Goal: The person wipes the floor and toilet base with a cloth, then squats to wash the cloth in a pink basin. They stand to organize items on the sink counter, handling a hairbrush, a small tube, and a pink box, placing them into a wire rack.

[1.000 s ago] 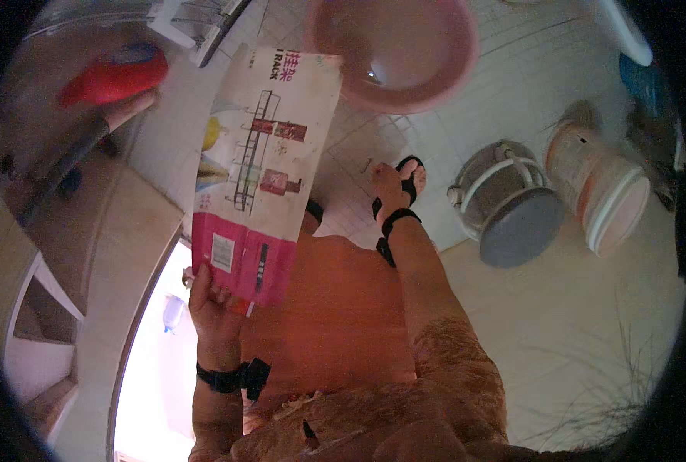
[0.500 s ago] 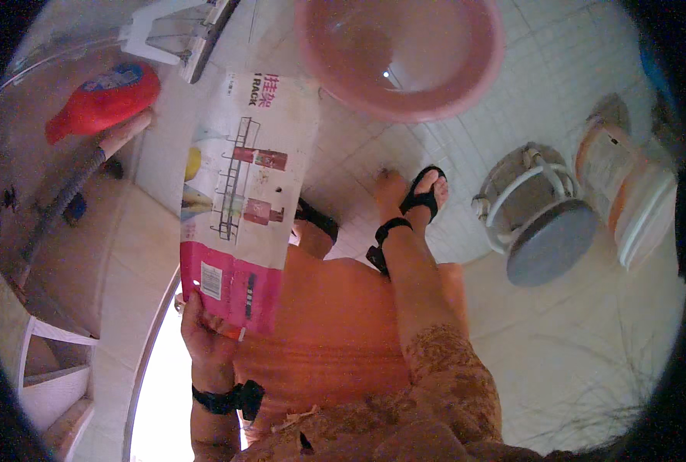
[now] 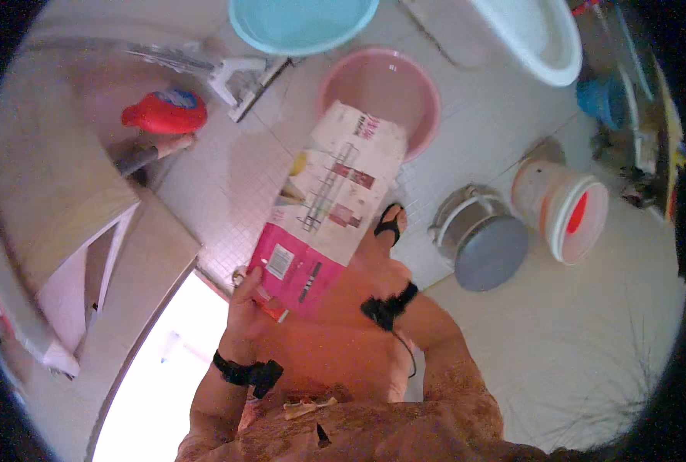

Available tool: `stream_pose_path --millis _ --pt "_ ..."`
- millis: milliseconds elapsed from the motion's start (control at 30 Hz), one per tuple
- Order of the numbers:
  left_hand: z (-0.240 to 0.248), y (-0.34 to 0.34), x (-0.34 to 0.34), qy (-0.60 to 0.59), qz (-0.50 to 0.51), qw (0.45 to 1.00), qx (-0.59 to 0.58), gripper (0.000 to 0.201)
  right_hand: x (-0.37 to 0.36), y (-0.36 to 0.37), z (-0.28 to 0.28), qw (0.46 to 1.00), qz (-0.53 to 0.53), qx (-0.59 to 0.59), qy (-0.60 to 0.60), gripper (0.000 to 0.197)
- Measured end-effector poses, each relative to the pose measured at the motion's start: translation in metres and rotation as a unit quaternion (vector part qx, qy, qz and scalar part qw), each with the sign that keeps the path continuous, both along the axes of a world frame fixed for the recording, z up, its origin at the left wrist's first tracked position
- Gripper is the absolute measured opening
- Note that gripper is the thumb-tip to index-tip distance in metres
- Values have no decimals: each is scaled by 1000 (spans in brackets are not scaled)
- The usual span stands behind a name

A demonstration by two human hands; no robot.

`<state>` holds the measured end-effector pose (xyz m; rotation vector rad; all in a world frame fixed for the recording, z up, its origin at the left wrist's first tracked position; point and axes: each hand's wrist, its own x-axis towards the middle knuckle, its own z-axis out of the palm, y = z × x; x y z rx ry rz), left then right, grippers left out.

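Glossy flat cardboard box (image 3: 323, 212), pink-ended, in left hand (image 3: 246, 312), grip clamped on its lower edge; right hand's grip hidden behind it.

— What shifted?
— I saw the flat pink-and-white box (image 3: 323, 208) tilt rightward in my left hand (image 3: 246, 308); a blue basin (image 3: 300, 23) and white tub (image 3: 528, 38) came into view.

Both hands (image 3: 250, 308) hold pink/white box (image 3: 329, 208) over tile floor (image 3: 227, 185).
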<state>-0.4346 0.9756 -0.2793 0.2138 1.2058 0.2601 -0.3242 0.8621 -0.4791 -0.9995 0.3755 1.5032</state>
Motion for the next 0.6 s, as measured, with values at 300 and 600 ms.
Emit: stream_pose_path --millis 300,600 --pt "3 39 -44 -133 9 991 1 23 -38 43 151 988 -89 120 29 48" --pt "-61 17 -50 -192 50 979 50 19 -62 41 125 939 -69 223 -254 38"
